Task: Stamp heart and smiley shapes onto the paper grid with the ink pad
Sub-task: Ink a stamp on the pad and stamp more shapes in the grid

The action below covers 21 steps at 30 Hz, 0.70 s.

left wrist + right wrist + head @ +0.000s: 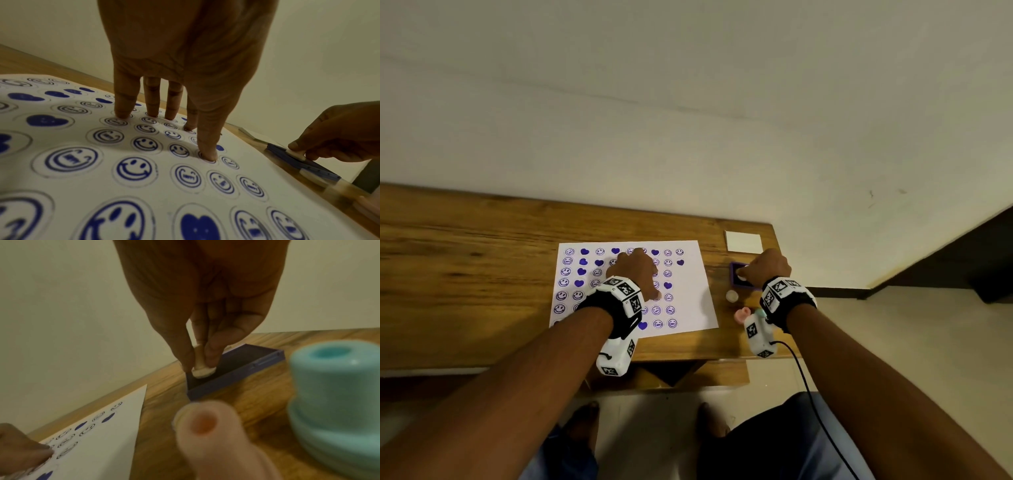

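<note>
Inking step: right hand (203,331) pinched the stamp (202,369) on the ink pad (236,369); left hand (185,65), fingers spread, pinned the paper (688,308). Next move, judged: an accurate press into an unstamped cell.

Bare forearms, black wrist straps (787,308) carrying white camera blocks (619,294) with black square markers, thin black cable (811,387) off right wrist, blue trousers (825,445)

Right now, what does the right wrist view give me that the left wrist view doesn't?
Only the right wrist view shows the teal stamp and pink stamp standing on the table.

Only the left wrist view shows the left hand's fingertips spread, pressing the paper grid.

Both show the right hand pinching a pale stamp down on the ink pad.
</note>
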Motion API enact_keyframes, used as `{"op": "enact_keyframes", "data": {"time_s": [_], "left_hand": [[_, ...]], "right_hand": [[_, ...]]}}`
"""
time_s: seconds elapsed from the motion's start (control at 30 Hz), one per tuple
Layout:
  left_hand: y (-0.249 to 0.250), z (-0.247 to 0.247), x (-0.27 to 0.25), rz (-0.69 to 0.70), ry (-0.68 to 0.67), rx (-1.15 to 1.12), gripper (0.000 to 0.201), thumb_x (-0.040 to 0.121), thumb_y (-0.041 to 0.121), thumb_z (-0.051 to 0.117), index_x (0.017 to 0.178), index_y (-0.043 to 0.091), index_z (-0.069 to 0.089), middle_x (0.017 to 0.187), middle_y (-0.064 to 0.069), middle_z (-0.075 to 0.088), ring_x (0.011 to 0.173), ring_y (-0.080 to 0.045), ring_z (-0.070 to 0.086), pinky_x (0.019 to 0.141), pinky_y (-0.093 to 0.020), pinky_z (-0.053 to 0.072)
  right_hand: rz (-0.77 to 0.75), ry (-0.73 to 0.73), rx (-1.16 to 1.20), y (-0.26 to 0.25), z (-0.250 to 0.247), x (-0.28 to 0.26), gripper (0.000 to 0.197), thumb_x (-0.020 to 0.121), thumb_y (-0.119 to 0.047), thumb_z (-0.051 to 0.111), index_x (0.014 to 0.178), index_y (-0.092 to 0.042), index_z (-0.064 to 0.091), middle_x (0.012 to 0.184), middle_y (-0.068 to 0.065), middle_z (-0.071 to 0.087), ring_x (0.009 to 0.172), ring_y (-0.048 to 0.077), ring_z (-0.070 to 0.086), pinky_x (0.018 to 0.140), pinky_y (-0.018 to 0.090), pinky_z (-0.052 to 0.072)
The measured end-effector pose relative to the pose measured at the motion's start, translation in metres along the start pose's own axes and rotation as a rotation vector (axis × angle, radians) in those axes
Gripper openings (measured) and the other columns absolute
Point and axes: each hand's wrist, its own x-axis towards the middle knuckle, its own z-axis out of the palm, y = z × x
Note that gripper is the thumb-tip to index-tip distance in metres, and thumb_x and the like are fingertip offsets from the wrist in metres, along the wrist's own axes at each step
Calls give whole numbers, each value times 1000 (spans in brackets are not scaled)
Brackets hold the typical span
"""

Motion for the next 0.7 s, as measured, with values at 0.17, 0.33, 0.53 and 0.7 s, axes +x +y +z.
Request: {"op": "enact_keyframes", "data": {"time_s": [0.17,0.33,0.53,0.7], "left_hand": [[0,1,-1,11,5,12,58,66,38,85,117,24,63,130,0,47,126,-26,43,95,-42,43],[0,2,3,8,17,1,56,62,38,87,112,26,66,126,1,51,123,-26,46,93,-42,44],[1,2,2,-15,22,13,59,61,40,88,114,26,65,126,-1,51,123,-27,45,94,-42,44],[1,1,1,-19,24,-8,58,59,40,89,110,26,66,123,-1,52,121,-27,47,91,-41,45]], "right_hand": [[20,-54,955,-7,-6,-31,22,83,-22,78,75,-3,71,72,12,69,53,12,56,53,24,46],[78,-809,1982,-16,0,-81,28,65,-8,86,86,2,71,75,11,65,59,13,57,54,19,50],[-37,-976,2164,-24,20,-104,45,49,0,92,87,4,69,72,14,62,58,15,56,51,24,48],[20,-844,1949,-29,20,-95,32,65,-6,85,91,0,67,71,11,61,56,12,54,50,19,46]]}}
